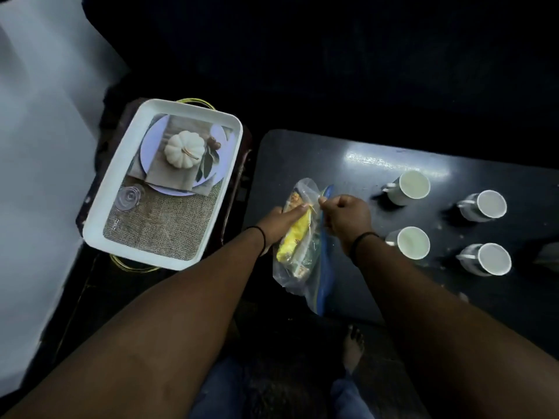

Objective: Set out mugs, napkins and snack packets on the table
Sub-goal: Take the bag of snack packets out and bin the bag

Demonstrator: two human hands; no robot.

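step: opening the bag (302,237) of packets (292,240) on the surface (348,164) | left hand (279,220) grips the bag's side, right hand (348,217) pinches its top edge; both arms reach forward | four mugs (413,187) right of right hand | next, likely: part the seal, draw packets out

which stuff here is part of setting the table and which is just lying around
Part of the job:
- four white mugs on the dark table
- clear zip bag of snack packets, gripped by the left hand and pinched by the right hand

Just lying about:
- white tray with a pumpkin picture, left of the table
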